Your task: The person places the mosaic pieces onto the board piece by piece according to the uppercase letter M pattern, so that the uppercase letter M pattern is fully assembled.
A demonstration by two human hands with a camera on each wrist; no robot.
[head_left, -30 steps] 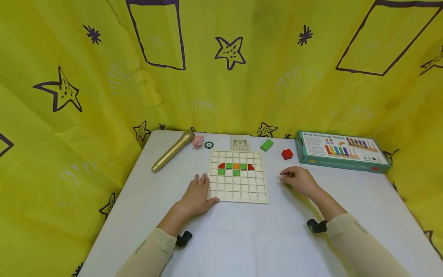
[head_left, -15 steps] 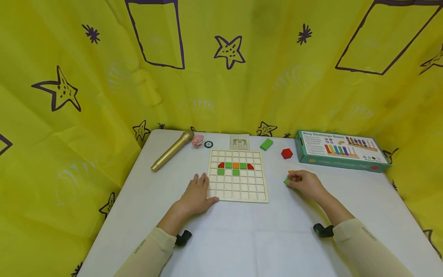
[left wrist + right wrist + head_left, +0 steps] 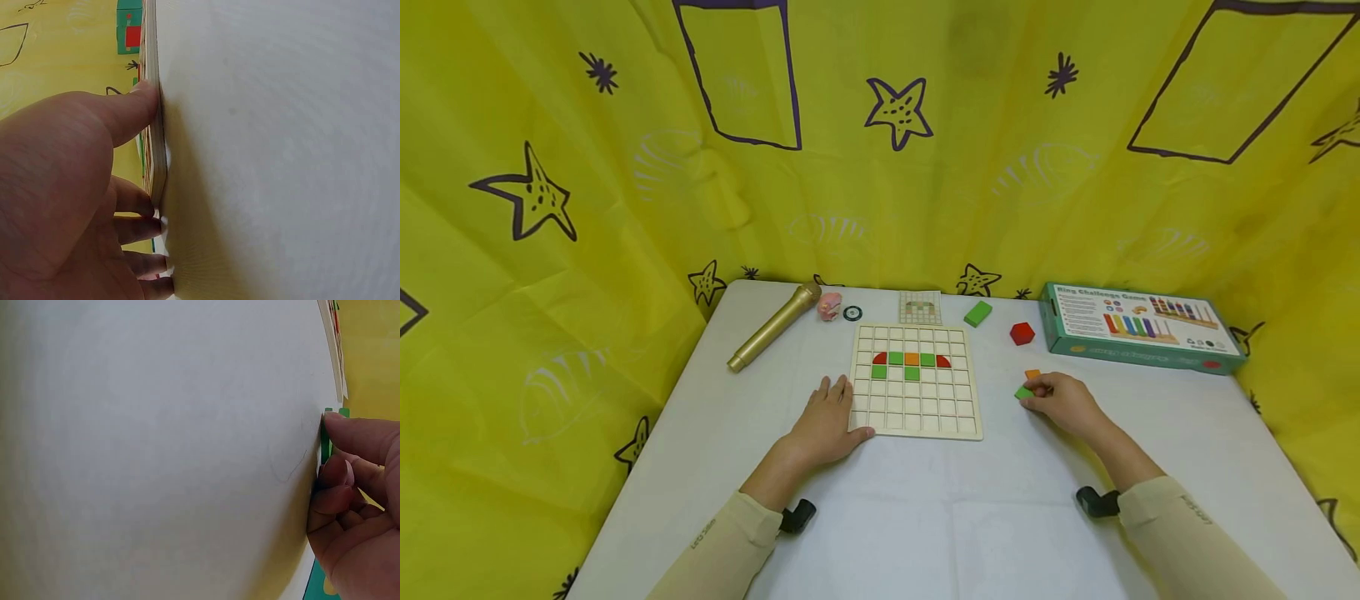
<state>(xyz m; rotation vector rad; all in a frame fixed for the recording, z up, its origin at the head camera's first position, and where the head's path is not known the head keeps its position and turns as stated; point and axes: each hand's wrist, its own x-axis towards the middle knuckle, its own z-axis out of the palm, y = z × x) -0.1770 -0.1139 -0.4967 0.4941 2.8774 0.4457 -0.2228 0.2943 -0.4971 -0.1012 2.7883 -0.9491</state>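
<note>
Since the earlier frame the right hand (image 3: 1063, 400) has drawn back a little toward the person, and a small green tile (image 3: 1023, 392) and an orange tile (image 3: 1032, 374) now show at its fingertips. The green tile lies flat on the white table (image 3: 925, 517), just left of the fingers, which curl onto it; the right wrist view shows the thumb (image 3: 359, 434) and a finger pinching its edge. It is nearly square, so I cannot tell a long axis or a pointing direction. The orange tile sits just behind it, close to the knuckles. The wooden grid board (image 3: 916, 381) lies to the left of the tile, well apart, and the right hand is the nearer one. The left hand (image 3: 826, 425) rests with spread fingers against the board's left edge, thumb (image 3: 128, 112) pressing its near corner. Farther back lie a green block (image 3: 977, 313), a red block (image 3: 1022, 333), a game box (image 3: 1138, 327) and a golden microphone (image 3: 772, 327).
</note>
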